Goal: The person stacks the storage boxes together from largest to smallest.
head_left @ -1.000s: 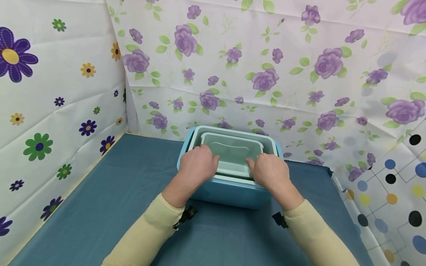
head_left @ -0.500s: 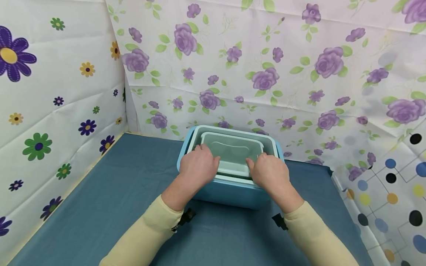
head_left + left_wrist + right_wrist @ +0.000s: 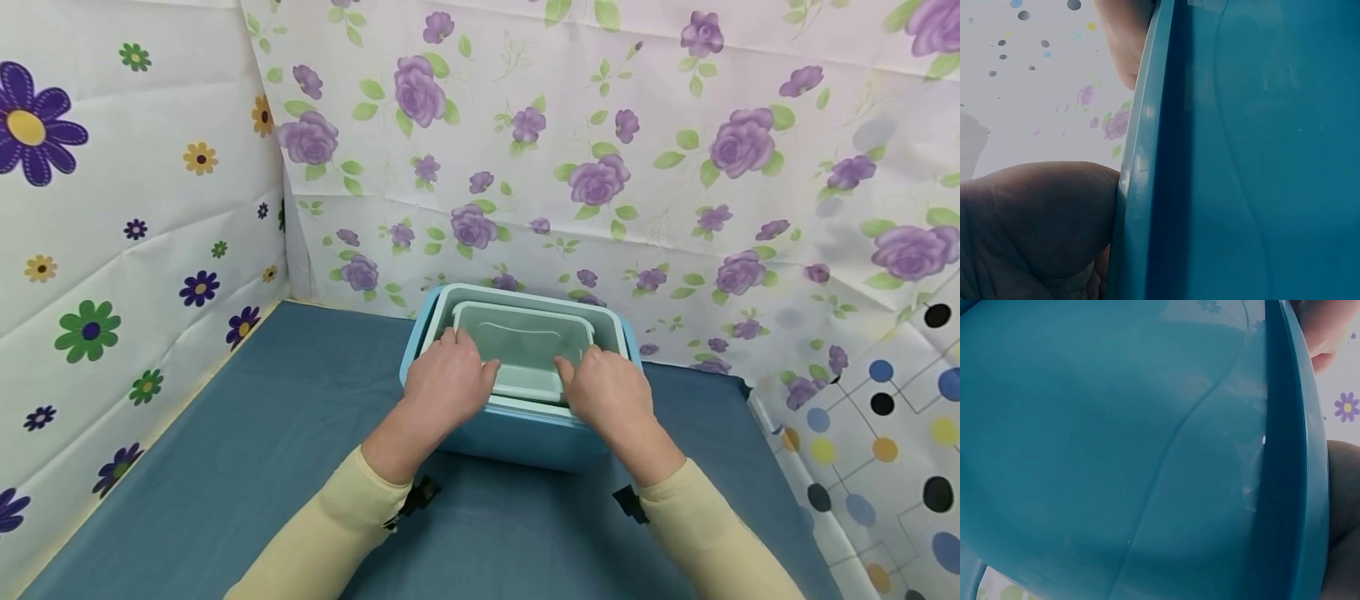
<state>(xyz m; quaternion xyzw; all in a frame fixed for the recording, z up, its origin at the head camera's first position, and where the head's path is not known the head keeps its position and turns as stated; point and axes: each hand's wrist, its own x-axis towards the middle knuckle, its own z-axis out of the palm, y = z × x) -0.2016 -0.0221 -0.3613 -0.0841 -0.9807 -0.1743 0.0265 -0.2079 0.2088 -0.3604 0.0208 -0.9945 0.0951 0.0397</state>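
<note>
In the head view, a small pale green bin [image 3: 521, 337] sits nested inside a larger pale green bin [image 3: 528, 297], which stands in a blue bin [image 3: 517, 443]. My left hand [image 3: 452, 377] grips the small bin's left side, its thumb over the inside. On the opposite side, my right hand [image 3: 609, 385] holds the same bin with its thumb pointing inward. The fingertips of both hands are mostly hidden. Each wrist view is filled largely by the blue bin's front wall, with the left palm [image 3: 1041, 219] and part of the right hand [image 3: 1344, 512] beside its rim.
The bins stand on a table with a dark blue cloth [image 3: 300, 433], near the back wall [image 3: 517, 167] with purple roses. A daisy-patterned sheet [image 3: 150, 275] hangs at the left and a dotted sheet [image 3: 892, 467] at the right. Black straps [image 3: 628, 503] circle both wrists.
My left thumb has shifted very slightly to the right over the small bin. The bins and my right hand look the same.
</note>
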